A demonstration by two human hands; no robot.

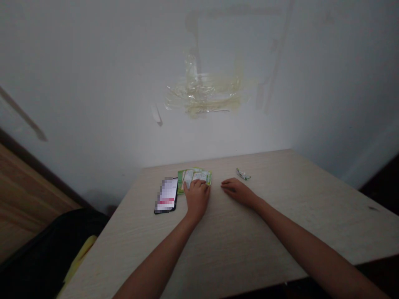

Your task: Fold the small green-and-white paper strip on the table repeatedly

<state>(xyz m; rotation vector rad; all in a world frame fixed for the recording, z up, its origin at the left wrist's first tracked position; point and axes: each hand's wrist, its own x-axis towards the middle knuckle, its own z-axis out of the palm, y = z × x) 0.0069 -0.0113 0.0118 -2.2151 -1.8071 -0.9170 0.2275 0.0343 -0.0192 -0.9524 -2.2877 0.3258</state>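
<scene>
My left hand [197, 198] lies over the lower edge of a green-and-white printed packet [188, 177], its thumb and fingers apart on top of it. The packet is flat on the table, partly hidden by my fingers, and may be more than one piece. To the right, my right hand [238, 191] rests on its side on the tabletop, fingers stretched toward the left with nothing seen in them. Just beyond it lies a small crumpled green-and-white wrapper [243, 174]. A phone [167, 195] with a lit, partly blurred screen sits left of the packet.
The pale wood-grain table [218, 249] stands against a white wall [124, 83] that carries peeling clear tape [202, 93]. At the lower left are a dark cloth item [71, 236] with a yellow part and a wooden panel [28, 187].
</scene>
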